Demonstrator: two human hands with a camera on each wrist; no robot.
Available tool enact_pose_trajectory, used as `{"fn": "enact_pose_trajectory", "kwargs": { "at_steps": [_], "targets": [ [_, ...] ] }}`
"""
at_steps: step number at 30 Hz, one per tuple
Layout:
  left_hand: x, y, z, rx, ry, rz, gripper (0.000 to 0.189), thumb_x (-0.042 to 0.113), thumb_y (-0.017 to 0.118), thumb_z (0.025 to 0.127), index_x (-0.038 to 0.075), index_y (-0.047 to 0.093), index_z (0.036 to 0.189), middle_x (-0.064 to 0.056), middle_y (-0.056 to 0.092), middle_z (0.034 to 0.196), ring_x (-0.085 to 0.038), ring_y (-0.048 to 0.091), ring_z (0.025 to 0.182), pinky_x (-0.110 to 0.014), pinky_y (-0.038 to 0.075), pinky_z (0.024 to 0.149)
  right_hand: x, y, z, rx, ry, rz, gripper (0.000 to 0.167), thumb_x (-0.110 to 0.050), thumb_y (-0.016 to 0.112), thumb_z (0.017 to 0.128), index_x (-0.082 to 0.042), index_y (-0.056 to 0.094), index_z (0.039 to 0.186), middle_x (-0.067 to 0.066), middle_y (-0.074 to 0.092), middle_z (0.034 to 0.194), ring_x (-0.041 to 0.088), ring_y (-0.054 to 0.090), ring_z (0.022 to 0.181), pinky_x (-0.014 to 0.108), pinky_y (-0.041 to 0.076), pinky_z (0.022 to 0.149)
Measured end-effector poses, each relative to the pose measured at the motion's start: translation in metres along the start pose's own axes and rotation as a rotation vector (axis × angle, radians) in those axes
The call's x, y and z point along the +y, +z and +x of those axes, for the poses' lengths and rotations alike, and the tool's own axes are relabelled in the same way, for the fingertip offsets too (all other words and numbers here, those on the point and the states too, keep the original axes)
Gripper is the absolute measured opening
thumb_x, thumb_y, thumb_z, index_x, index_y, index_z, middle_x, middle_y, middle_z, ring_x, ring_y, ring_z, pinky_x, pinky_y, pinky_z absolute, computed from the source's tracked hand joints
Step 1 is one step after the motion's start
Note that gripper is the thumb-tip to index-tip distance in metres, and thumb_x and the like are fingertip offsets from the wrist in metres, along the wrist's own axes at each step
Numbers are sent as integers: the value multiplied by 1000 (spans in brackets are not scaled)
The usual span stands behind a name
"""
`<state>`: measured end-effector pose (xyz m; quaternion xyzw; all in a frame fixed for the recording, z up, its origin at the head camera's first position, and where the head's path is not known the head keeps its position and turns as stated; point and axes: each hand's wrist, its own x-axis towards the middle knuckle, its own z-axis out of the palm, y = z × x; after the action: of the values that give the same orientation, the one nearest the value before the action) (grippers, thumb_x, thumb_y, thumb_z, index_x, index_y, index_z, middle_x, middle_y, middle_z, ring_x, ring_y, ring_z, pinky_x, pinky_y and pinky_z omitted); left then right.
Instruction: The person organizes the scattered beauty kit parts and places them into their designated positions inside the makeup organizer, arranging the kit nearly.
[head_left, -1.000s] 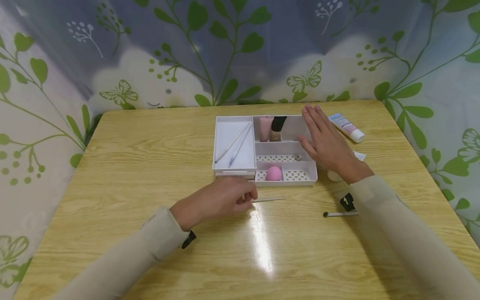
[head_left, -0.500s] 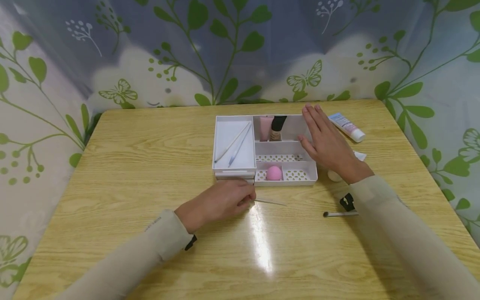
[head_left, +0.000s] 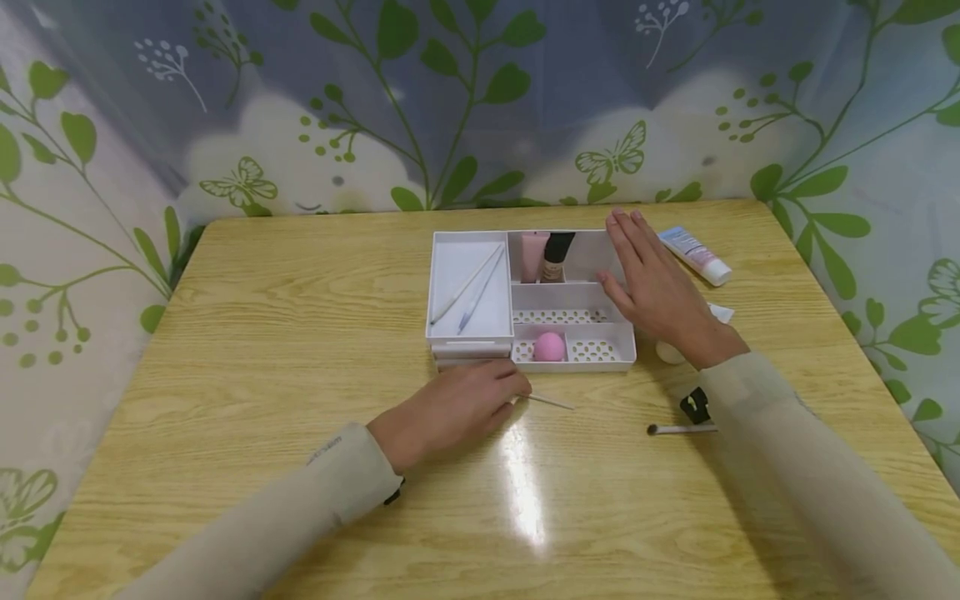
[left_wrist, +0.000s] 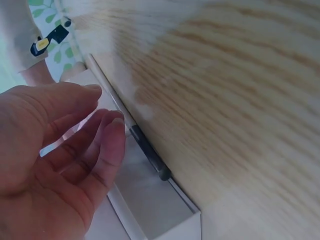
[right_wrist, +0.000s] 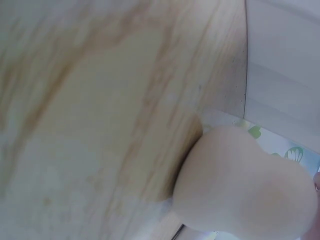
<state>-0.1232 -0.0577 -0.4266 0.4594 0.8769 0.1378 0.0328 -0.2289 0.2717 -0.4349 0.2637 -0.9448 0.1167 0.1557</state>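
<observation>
Moved since the earlier frame: left hand (head_left: 457, 410), shifted rightward along the front of the white organizer (head_left: 585, 366); the slim stick (head_left: 550, 402) at its fingertips shows a shorter length and slants more toward the desk's near edge.

Left hand: fingers curved, thumb and fingertips close to the stick; whether they grip it cannot be told. Slim stick: just in front of the organizer; the left wrist view shows its dark end along the edge of a pulled-out drawer (left_wrist: 155, 205), inside or outside unclear.

Right hand (head_left: 660, 296): fingers extended toward the desk's far edge, resting at the organizer's right wall; position unchanged.

Organizer, toward the far edge of the desk (head_left: 285, 333): left tray (head_left: 450, 262) with two slim tools (head_left: 465, 285), lying diagonally; rear compartments with a pink tube (head_left: 533, 257) and a black-capped bottle (head_left: 557, 252); front-left compartment with a pink ball (head_left: 549, 347).

Right side of desk: blue-and-white tube (head_left: 693, 254) near the far right corner; white tube (head_left: 722, 312), mostly hidden behind the right hand; pale rounded item (head_left: 669, 352), partly covered; dark-tipped brush (head_left: 682, 429), beside the right sleeve.
</observation>
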Motion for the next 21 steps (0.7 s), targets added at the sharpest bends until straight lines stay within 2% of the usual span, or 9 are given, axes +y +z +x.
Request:
{"fn": "enact_pose_trajectory", "kwargs": {
  "at_steps": [7,14,21],
  "targets": [
    [0,3,1,17,2,43,13,10,69,107,14,75,118,-3,75,118,-19,74,107,-35,63,92,0,-1,0,4,0,8,73,-21,57,112,8,22,170,28,23,178,45,19,167,50,13,140],
    [0,4,0,11,7,63,9,13,70,106,17,72,100,2,71,98,-16,69,88,-29,58,75,-2,-3,0,0,8,17,73,-21,57,112,8,22,170,28,23,178,46,19,167,52,14,139],
    [-1,0,-1,-18,48,57,13,11,72,103,18,71,93,4,67,90,-14,65,83,-29,55,74,-3,-3,0,-7,9,12,73,-21,57,112,8,22,170,28,23,178,46,20,167,58,21,136]
  ]
}}
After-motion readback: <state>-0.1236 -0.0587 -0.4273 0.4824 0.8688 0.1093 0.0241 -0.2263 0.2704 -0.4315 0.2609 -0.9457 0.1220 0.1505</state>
